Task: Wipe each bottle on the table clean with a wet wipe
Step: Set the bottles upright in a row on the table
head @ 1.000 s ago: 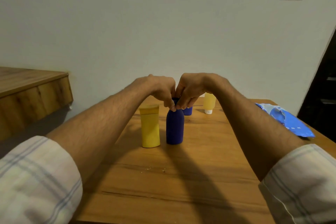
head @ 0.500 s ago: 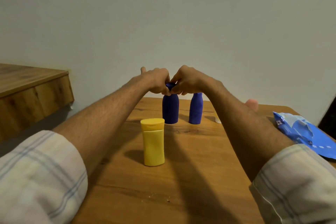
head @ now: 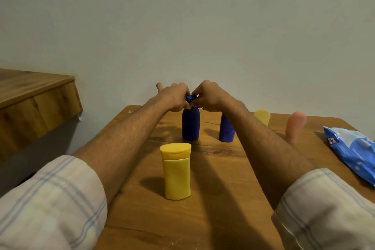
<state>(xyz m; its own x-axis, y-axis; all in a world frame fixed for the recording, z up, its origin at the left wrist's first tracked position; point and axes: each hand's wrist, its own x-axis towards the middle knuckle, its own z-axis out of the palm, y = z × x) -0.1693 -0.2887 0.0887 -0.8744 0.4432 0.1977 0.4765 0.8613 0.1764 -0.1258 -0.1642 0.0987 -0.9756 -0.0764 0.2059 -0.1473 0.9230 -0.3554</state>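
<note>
Left hand [head: 174, 97] and right hand [head: 207, 96] pinch the cap of the dark blue plastic bottle [head: 190, 126] with curled fingers; no wipe shows, so wiping looks unstarted.

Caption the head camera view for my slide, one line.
Left hand and right hand pinch the top of a dark blue bottle, a yellow bottle standing nearer.
</note>
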